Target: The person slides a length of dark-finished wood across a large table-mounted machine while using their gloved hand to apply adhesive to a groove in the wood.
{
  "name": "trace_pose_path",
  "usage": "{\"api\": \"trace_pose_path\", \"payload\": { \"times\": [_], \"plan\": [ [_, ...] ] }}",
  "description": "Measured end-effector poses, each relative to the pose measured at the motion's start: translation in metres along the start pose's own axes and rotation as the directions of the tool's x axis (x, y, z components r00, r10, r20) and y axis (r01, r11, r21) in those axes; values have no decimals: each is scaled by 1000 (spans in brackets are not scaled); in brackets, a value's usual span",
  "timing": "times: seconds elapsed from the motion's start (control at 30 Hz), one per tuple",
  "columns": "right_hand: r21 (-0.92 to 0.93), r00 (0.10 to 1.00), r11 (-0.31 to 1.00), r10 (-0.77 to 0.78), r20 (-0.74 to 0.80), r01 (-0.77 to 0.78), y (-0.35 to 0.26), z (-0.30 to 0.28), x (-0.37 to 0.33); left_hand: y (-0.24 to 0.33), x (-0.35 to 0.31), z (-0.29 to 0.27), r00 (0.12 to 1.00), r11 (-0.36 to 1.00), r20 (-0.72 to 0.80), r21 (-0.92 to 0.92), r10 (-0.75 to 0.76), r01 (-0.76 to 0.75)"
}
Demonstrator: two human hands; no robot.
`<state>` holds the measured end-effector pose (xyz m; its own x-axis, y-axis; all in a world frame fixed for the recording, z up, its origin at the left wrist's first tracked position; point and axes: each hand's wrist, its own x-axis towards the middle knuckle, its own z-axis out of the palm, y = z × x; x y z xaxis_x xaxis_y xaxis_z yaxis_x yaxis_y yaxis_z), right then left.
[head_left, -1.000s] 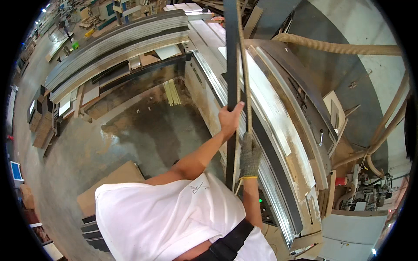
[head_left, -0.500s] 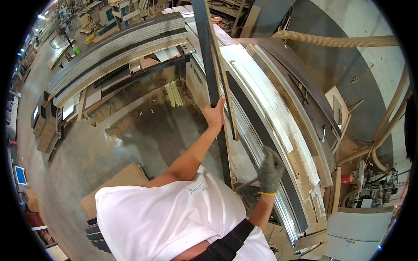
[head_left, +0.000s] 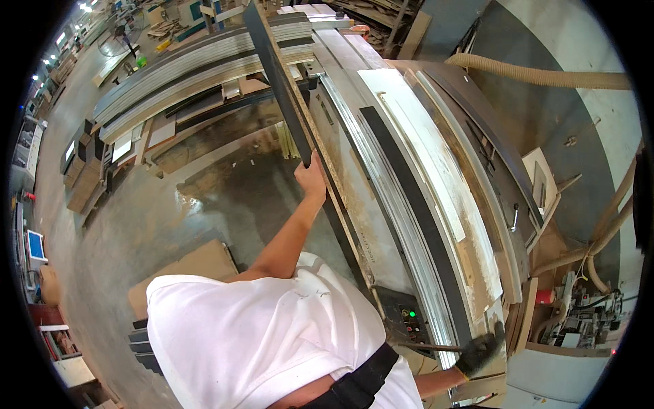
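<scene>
A long dark-faced board [head_left: 286, 95] with a raw brown edge runs slantwise from the top of the view toward my waist. My bare left hand [head_left: 311, 178] is closed around it near its middle, the thumb on the dark face. At the lower right is my right hand [head_left: 482, 349] in a dark glove, over the near end of the machine table. A thin rod [head_left: 429, 347] reaches from beside my waist into that glove; the grip looks closed on it, though the fingers are partly blurred. The board's lower end comes close to my shirt.
Right of the board runs a metal rail [head_left: 402, 235] with a black strip [head_left: 415, 204] alongside. Beyond lies a white panel [head_left: 429, 157]. Stacked boards [head_left: 204, 75] rest on a frame at far left. A control panel [head_left: 412, 317] with a green light sits near my waist. A ribbed hose [head_left: 538, 73] hangs behind.
The board's far end has swung left, and my left hand has shifted left with it. My right hand has moved down and right, away from the board, and the rod has moved with it.
</scene>
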<state>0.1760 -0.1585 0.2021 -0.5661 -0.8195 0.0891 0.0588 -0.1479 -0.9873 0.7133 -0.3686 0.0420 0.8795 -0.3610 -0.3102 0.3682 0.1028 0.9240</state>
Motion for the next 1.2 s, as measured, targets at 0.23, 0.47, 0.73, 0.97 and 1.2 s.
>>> {"api": "trace_pose_path", "payload": {
  "times": [0.23,0.47,0.73,0.97,1.2],
  "plan": [
    [-463,662,882,295,689,89,77,258,-18,16,-24,-36,914,920,106,-9,391,-393],
    [-254,365,837,71,928,484,85,428,-114,35,-4,-68,896,971,403,-212,186,-107],
    [-410,275,859,333,902,307,56,527,-153,51,130,-76,930,935,176,93,322,-341],
    [-594,197,635,584,787,494,-5,565,-124,72,247,-88,890,866,34,220,454,-450],
    [-786,531,618,659,533,22,65,484,-88,123,323,-91,900,912,-157,10,406,-410]
  ]
}}
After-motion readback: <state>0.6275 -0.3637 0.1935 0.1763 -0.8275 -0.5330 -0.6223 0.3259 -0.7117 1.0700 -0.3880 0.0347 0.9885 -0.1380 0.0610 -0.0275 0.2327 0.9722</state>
